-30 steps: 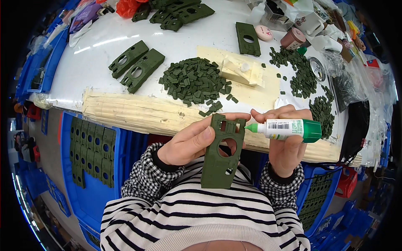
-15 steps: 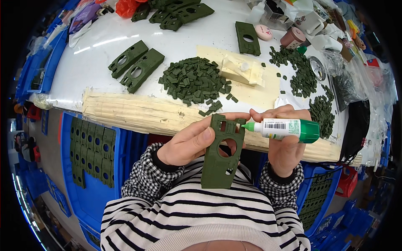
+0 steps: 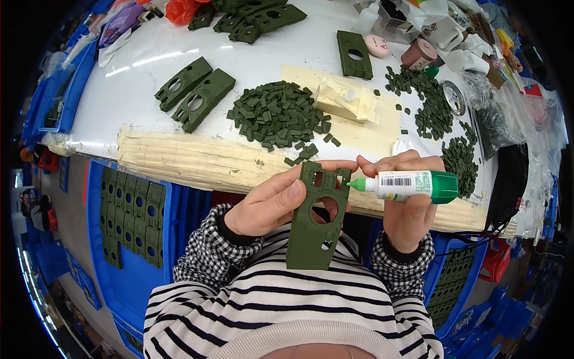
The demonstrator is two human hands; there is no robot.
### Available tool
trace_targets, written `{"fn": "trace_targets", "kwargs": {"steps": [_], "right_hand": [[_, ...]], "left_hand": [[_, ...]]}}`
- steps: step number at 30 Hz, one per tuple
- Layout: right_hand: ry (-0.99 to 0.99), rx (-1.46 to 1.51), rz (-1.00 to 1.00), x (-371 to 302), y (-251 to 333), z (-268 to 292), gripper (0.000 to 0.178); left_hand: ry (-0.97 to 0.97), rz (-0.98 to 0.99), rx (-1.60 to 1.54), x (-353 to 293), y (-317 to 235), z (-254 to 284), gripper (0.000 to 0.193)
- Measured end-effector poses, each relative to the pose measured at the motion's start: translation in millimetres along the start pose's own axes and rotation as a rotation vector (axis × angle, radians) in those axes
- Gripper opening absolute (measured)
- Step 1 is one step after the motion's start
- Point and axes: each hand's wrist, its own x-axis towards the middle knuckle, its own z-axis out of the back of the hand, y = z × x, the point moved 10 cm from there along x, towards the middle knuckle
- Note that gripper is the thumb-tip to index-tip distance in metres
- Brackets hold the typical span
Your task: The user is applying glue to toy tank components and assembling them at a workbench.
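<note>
Green panel: the flat dark-green plastic plate is long and rectangular, with a round hole in its middle, small square cut-outs along its top end and a small hole near the bottom; it stands nearly upright in front of the striped shirt, below the table's near edge.
Left hand: the left hand is closed on the plate's upper left side, thumb across the face and fingers curled over the top and behind, one showing through the round hole.
Right hand: the right hand is wrapped round the glue bottle, thumb on top.
Glue bottle: white body, green base and green nozzle, with a printed label that carries a barcode strip; it lies level, nozzle pointing left.
Nozzle and plate: the tip sits right at the plate's upper right corner; whether it touches cannot be told.
Table: the white table bears a heap of small green pieces, more green plates and a cream sheet.
Crate: the blue crate on the left holds rows of plates.
</note>
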Motion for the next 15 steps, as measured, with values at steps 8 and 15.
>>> {"fn": "trace_targets", "kwargs": {"steps": [8,15], "right_hand": [[0.016,0.008,0.013,-0.2,1.8,-3.2,0.043],[0.023,0.002,0.004,-0.5,1.5,-2.9,0.043]], "left_hand": [[-0.009,0.004,-0.010,-1.1,-1.6,-1.7,0.089],[-0.015,0.007,0.010,-1.1,-0.9,-0.8,0.089]]}}
